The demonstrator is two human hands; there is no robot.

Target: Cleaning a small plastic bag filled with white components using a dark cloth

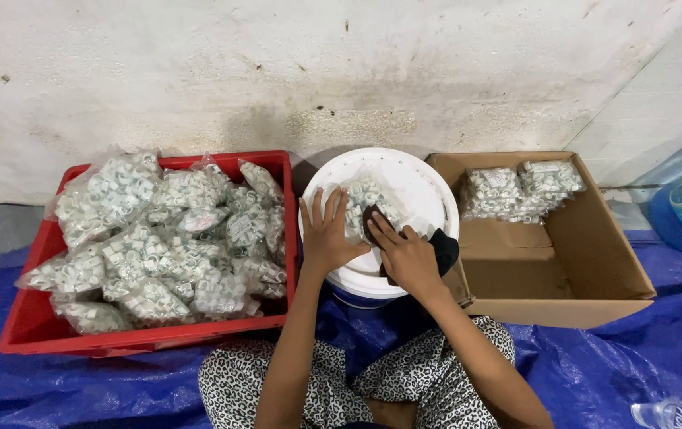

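Blue tarp (611, 373) on floor below stained white wall (277, 71). White bucket lid (420, 187) in middle, clear bag of white clips (361, 202) lying on it. Left hand (327, 234) flat, fingers spread, pressing bag. Right hand (406, 256) half curled, holding dark cloth (444, 248) against bag. Red crate (35, 318) at left, heaped with similar bags. Cardboard box (587, 270) at right, few bags at back.

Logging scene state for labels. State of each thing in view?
Red crate: heaped with clear bags of white clips.
White lid: on a bucket, one bag lying on it.
Left hand: flat, holding the bag down.
Right hand: pressing a dark cloth to the bag.
Carton: open, few bags at back.
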